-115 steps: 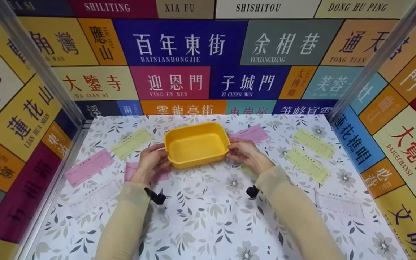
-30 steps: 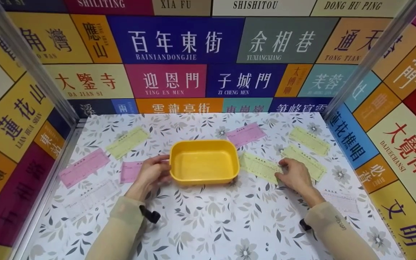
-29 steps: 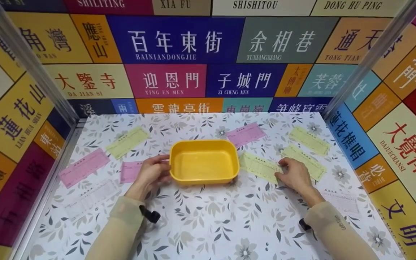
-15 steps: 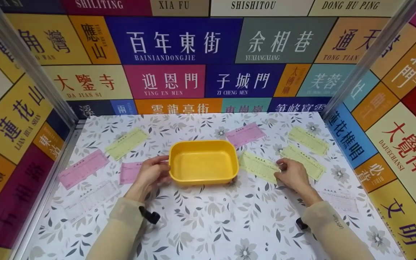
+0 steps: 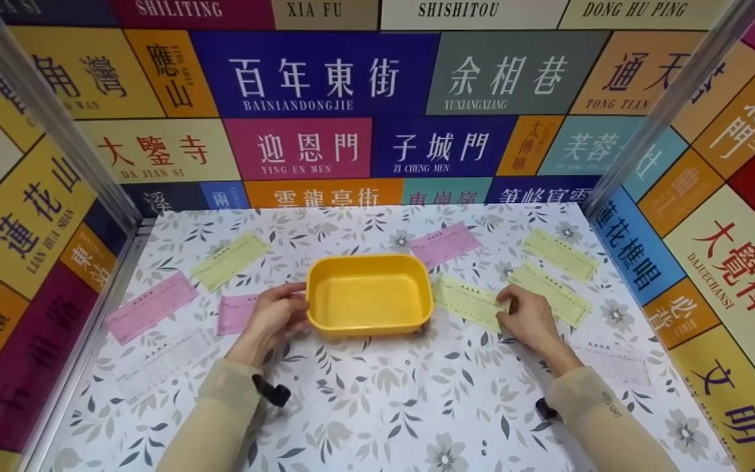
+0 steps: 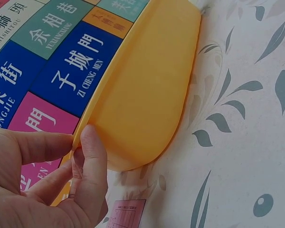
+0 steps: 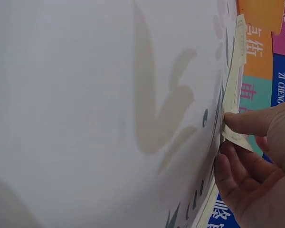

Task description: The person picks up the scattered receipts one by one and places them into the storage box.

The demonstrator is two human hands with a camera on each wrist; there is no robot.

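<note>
A yellow plastic tub (image 5: 369,320) stands near the middle of the flower-patterned tabletop, with nothing in it. At its left end my left hand (image 5: 274,316) holds the rim; in the left wrist view the thumb lies on the tub's outer wall (image 6: 147,85) and the index finger meets the rim. Right of the tub lies a pale yellow printed paper slip (image 5: 468,301). My right hand (image 5: 532,320) pinches that slip's right end, and in the right wrist view the slip's corner (image 7: 237,138) shows bent up between thumb and fingers.
Two more yellow slips (image 5: 560,254) lie to the right, with a white slip (image 5: 613,364) below them. Behind the tub is a pink slip (image 5: 445,245). Pink (image 5: 152,307), yellow and white slips lie at left. Sign-covered walls (image 5: 325,72) enclose the table.
Earlier both hands held the tub farther back; it has come nearer and slightly right. The right hand has let go of it and moved right to the yellow slip, its fingers shifting slightly since.
</note>
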